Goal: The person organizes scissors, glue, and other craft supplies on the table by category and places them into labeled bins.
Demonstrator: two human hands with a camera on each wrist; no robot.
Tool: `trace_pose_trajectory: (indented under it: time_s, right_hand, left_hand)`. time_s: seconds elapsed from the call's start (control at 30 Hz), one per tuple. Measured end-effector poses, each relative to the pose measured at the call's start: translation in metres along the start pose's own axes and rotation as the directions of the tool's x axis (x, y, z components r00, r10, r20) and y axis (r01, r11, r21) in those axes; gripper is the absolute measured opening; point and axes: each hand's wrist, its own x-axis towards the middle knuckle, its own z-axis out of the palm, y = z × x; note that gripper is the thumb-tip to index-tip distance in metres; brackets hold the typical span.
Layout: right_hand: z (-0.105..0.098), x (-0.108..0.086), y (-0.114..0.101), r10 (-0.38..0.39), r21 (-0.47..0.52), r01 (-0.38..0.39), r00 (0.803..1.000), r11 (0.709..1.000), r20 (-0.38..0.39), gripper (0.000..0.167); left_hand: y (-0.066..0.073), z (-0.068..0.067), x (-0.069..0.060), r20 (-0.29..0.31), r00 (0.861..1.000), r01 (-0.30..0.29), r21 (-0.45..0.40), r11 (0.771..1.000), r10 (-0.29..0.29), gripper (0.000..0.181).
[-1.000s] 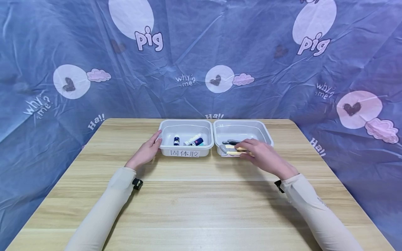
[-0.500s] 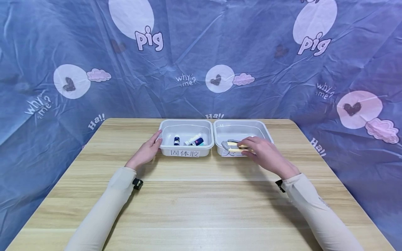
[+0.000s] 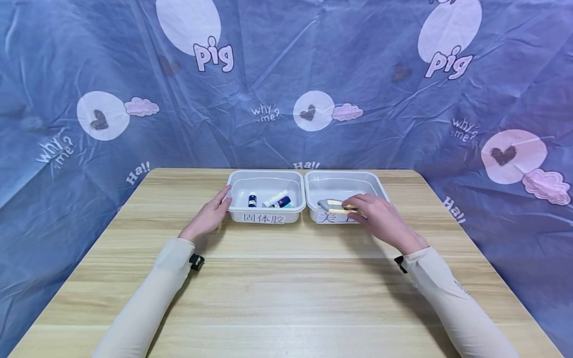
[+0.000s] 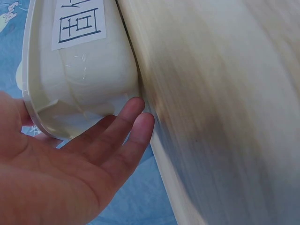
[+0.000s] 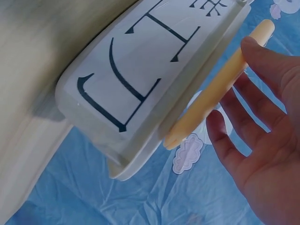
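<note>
My right hand [image 3: 375, 219] pinches a yellow and grey utility knife [image 3: 332, 205] between thumb and fingers, above the front rim of the right bin [image 3: 380, 189]. Seen from the right wrist, the knife's yellow edge [image 5: 211, 96] lies along the bin's rim, with the thumb on it. My left hand [image 3: 209, 215] touches the left end of the left bin [image 3: 266, 173]. Its fingers [image 4: 124, 152] lie fairly straight by that end in the left wrist view. Inside the left bin are a dark blue glue stick [image 3: 252, 200], a white one [image 3: 275, 199] and another blue one [image 3: 282, 202].
Both white bins stand side by side at the back of the wooden table [image 3: 277, 288], each with a paper label [image 3: 263, 219] in front. Behind the table hangs a blue printed cloth [image 3: 277, 59]. The right hand hides part of the right bin.
My right hand has shifted slightly right with the utility knife, uncovering more of the right bin's label. A dark piece seen beside the knife earlier is now hidden. The left hand stays put.
</note>
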Motion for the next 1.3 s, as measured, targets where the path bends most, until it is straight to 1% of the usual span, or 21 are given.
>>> trace_pose_trajectory:
  time_s: [0.47,0.63,0.87,1.1,1.3]
  right_hand:
    - [0.004,-0.002,0.007,0.013,-0.017,-0.013,1.000,1.000,-0.026,0.028]
    - [0.005,-0.002,0.009,0.016,-0.008,-0.017,0.999,1.000,-0.030,0.026]
    - [0.006,-0.002,0.012,0.013,-0.005,-0.013,0.999,1.000,-0.047,0.025]
    - [0.008,-0.001,0.016,0.014,-0.004,-0.015,0.998,1.000,-0.064,0.023]
    - [0.010,-0.002,0.016,0.021,0.007,-0.020,0.997,1.000,-0.071,0.023]
  left_hand:
    - [-0.003,0.000,0.002,0.004,1.000,-0.009,-0.009,1.000,0.009,0.060]
    - [-0.004,0.000,0.002,0.000,1.000,-0.003,-0.008,1.000,0.003,0.060]
    - [-0.004,0.001,0.001,-0.001,1.000,-0.009,0.006,1.000,0.009,0.061]
    - [-0.004,0.000,0.002,-0.001,1.000,-0.009,-0.012,1.000,0.009,0.060]
    - [-0.004,0.000,0.003,0.005,1.000,-0.006,-0.009,1.000,0.006,0.060]
